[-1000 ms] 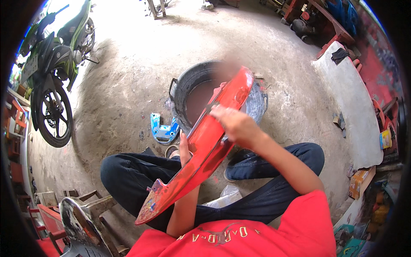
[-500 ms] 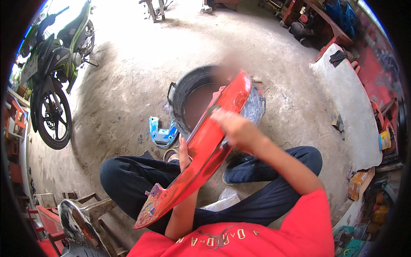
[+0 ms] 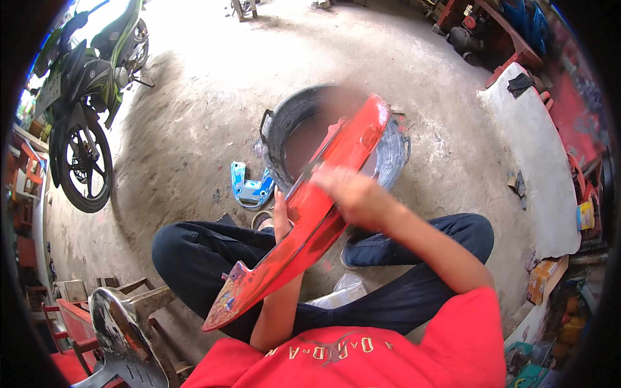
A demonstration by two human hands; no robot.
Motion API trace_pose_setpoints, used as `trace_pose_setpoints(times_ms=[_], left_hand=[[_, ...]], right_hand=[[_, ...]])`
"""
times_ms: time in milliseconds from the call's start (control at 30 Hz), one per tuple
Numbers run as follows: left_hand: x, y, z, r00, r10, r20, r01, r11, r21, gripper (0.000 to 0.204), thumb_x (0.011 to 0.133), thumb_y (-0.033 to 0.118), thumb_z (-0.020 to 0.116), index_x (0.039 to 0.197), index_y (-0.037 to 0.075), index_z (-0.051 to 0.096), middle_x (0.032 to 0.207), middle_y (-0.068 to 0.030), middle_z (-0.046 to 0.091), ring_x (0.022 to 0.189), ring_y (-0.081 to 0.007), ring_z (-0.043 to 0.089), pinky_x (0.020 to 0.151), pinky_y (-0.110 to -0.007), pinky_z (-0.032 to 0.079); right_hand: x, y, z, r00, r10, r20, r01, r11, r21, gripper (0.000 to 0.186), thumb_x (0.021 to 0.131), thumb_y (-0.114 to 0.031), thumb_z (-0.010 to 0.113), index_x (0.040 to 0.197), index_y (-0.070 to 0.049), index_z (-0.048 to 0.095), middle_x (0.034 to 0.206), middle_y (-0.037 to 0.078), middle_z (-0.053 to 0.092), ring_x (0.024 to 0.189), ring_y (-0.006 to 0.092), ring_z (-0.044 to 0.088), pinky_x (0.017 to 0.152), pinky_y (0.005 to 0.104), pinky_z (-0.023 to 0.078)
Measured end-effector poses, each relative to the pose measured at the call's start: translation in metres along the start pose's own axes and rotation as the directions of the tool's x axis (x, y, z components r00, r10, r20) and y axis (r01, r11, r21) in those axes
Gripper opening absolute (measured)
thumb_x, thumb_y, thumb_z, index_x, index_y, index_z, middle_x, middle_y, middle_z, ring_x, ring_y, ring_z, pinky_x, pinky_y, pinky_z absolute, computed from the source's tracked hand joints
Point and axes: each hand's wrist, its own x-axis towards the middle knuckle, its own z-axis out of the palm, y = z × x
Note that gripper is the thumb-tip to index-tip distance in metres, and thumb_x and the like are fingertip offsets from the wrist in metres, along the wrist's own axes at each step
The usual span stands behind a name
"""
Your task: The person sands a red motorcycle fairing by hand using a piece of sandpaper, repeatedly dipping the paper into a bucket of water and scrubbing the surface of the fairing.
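Observation:
A long red motorcycle body panel point(image 3: 315, 213) slants across my lap, from its scuffed, paint-worn near end at the lower left to its far tip above a black tub point(image 3: 275, 143). My left hand point(image 3: 281, 216) supports it from underneath; the thumb shows along its left edge, while the other fingers are hidden behind it. On the panel's upper face, around its middle, my right hand point(image 3: 358, 197) presses with curled fingers. Motion blurs those fingertips, and whatever they may pinch is hidden. Murky reddish-brown water point(image 3: 304, 143) lies in the tub.
A blue-and-white U-shaped part point(image 3: 251, 191) lies left of the tub. A motorcycle point(image 3: 84, 123) stands at far left. Beside my left knee are a wooden stool point(image 3: 152, 304) and a grey-black panel point(image 3: 119, 336). A pale slab point(image 3: 533, 161) and a cardboard box point(image 3: 545, 280) are at right.
My right hand has slid slightly along the panel toward its near end. My left hand keeps its hold. The whole view has shifted a little.

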Motion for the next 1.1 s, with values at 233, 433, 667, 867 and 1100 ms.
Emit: trace_pose_setpoints(times_ms=[233,433,667,867,1100], left_hand=[[-0.003,-0.002,-0.001,0.971,-0.065,0.23,0.083,0.994,-0.071,0.08,0.103,0.062,0.04,0.153,0.0,0.038,0.156,-0.0191,0.041,0.142,-0.0327,0.043,0.122,-0.049,0.028],[-0.004,0.003,0.001,0.985,-0.092,0.148,0.043,0.952,0.303,0.078,0.103,0.062,0.042,0.15,0.0,0.042,0.143,-0.0228,0.054,0.128,-0.0355,0.056,0.115,-0.048,0.04],[0.0,0.001,-0.004,0.999,0.045,0.014,-0.047,0.981,0.19,0.08,0.102,0.065,0.039,0.145,-0.002,0.048,0.133,-0.0215,0.061,0.115,-0.0341,0.064,0.104,-0.046,0.05],[-0.009,0.001,0.007,0.989,0.037,-0.144,-0.011,0.984,0.176,0.085,0.1,0.068,0.04,0.147,-0.002,0.046,0.134,-0.023,0.061,0.116,-0.0363,0.063,0.104,-0.048,0.049],[-0.007,-0.006,0.016,0.999,0.01,-0.037,0.006,0.909,0.417,0.084,0.1,0.068,0.04,0.146,-0.002,0.046,0.133,-0.0208,0.063,0.117,-0.0354,0.063,0.104,-0.047,0.05]], right_hand=[[0.002,-0.021,0.002,0.997,-0.073,0.004,0.073,0.997,-0.02,0.044,0.09,-0.006,0.051,0.131,0.005,0.058,0.132,0.023,0.064,0.126,0.0343,0.061,0.111,0.0442,0.046],[-0.005,0.037,0.001,0.959,0.276,-0.066,-0.283,0.95,-0.131,0.042,0.09,-0.007,0.053,0.13,0.004,0.06,0.133,0.023,0.063,0.123,0.0353,0.063,0.107,0.0432,0.049],[-0.002,0.008,-0.004,0.998,0.054,-0.039,-0.057,0.995,-0.08,0.044,0.088,-0.005,0.06,0.132,0.0,0.06,0.133,0.019,0.064,0.124,0.0349,0.062,0.106,0.0433,0.05],[0.003,-0.018,0.008,0.999,0.037,0.01,-0.037,0.999,-0.005,0.047,0.087,-0.004,0.057,0.134,0.0,0.059,0.136,0.022,0.062,0.128,0.0356,0.06,0.108,0.0435,0.049],[-0.002,0.029,-0.011,0.975,0.222,-0.011,-0.222,0.971,-0.091,0.048,0.087,-0.012,0.061,0.131,0.006,0.058,0.134,0.024,0.062,0.128,0.036,0.059,0.11,0.0434,0.046]])
